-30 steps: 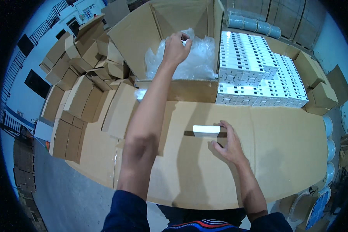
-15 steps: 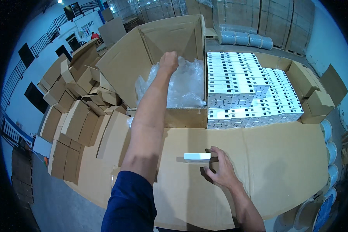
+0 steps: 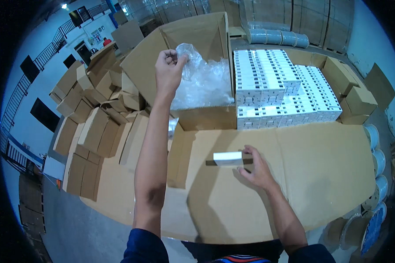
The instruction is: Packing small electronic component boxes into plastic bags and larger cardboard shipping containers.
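Note:
My left hand point(image 3: 168, 73) is raised over the tall open carton, its fingers curled and its thumb pressed against a clear plastic bag point(image 3: 190, 53). The bag stands up from a heap of similar clear bags point(image 3: 204, 87) inside the carton point(image 3: 208, 117). On the cardboard-covered table, a small white box point(image 3: 228, 158) rests with a dark shadow beside it. At the right end of that box is my right hand point(image 3: 260, 172), thumb and forefinger apart around the corner. Whether its fingertips touch the box is hard to tell.
Stacked rows of white boxes point(image 3: 261, 83) stand right of the carton. Open brown cartons point(image 3: 94, 131) pile up at the left, and more brown cartons point(image 3: 357, 96) sit at the far right. Spools point(image 3: 379, 162) line the table's right edge. A cardboard sheet point(image 3: 324, 175) covers the table.
My left hand has drawn back leftward and toward me, lifting a clear bag from the heap. My right hand remains beside the white box. The whole view has shifted slightly.

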Demonstrator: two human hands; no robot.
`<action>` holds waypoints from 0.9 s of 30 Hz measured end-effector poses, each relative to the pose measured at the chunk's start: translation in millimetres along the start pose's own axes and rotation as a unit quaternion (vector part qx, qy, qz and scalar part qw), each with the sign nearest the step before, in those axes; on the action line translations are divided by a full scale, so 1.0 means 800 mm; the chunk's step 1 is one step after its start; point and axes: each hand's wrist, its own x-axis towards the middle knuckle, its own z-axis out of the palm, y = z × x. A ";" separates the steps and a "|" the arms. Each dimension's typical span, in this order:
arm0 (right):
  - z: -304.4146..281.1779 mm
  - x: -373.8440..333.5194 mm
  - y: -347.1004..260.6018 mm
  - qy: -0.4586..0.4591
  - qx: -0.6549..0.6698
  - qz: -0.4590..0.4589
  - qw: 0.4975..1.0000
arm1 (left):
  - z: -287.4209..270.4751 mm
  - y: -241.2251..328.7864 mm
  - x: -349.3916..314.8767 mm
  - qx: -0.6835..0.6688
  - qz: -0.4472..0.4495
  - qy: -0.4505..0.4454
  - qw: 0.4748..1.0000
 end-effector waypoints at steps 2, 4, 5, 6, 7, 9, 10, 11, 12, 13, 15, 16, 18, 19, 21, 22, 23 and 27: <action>0.004 -0.006 0.009 0.011 0.006 0.012 1.000 | -0.008 0.021 -0.068 -0.094 -0.046 -0.025 0.994; 0.008 -0.012 0.018 0.028 0.014 0.010 0.999 | -0.016 0.050 -0.146 -0.142 -0.076 -0.037 0.986; 0.010 -0.019 0.020 0.026 0.010 0.022 0.999 | -0.019 0.054 -0.184 -0.189 -0.095 -0.046 0.976; 0.016 -0.026 0.022 0.056 0.010 0.010 0.998 | -0.027 0.046 -0.219 -0.193 -0.107 -0.047 0.974; 0.021 -0.033 0.025 0.087 0.008 0.000 0.996 | -0.033 0.031 -0.255 -0.183 -0.127 -0.063 0.973; 0.033 -0.047 0.029 0.100 0.017 -0.002 0.995 | -0.043 0.004 -0.319 -0.172 -0.158 -0.080 0.969; 0.033 -0.054 0.031 0.105 0.012 -0.028 0.994 | -0.043 -0.012 -0.348 -0.181 -0.223 -0.098 0.953; 0.032 -0.063 0.030 0.112 0.003 -0.055 0.992 | -0.040 -0.024 -0.373 -0.191 -0.286 -0.116 0.932; 0.036 -0.067 0.027 0.097 -0.005 -0.090 0.991 | -0.041 -0.034 -0.393 -0.194 -0.294 -0.119 0.928; 0.042 -0.069 0.027 0.097 -0.007 -0.081 0.992 | -0.040 -0.043 -0.410 -0.179 -0.328 -0.138 0.917; 0.050 -0.064 0.033 0.078 -0.073 -0.259 0.960 | -0.029 -0.064 -0.435 -0.171 -0.363 -0.163 0.901; 0.055 -0.064 0.034 0.082 -0.070 -0.258 0.960 | -0.025 -0.075 -0.446 -0.164 -0.368 -0.185 0.896; 0.063 -0.063 0.039 0.065 -0.104 -0.251 0.960 | -0.018 -0.085 -0.453 -0.156 -0.379 -0.209 0.888; 0.065 -0.062 0.043 0.048 -0.136 -0.250 0.957 | -0.017 -0.089 -0.453 -0.160 -0.390 -0.222 0.879; 0.068 -0.057 0.051 0.041 -0.124 -0.235 0.963 | -0.014 -0.102 -0.458 -0.164 -0.406 -0.233 0.868; 0.070 -0.055 0.056 0.037 -0.112 -0.225 0.967 | -0.013 -0.113 -0.460 -0.163 -0.404 -0.237 0.869; 0.069 -0.053 0.061 0.035 -0.110 -0.220 0.969 | -0.013 -0.122 -0.462 -0.163 -0.401 -0.240 0.869; 0.061 -0.050 0.067 0.011 0.002 -0.126 0.992 | -0.037 -0.129 -0.436 -0.092 -0.458 -0.349 0.812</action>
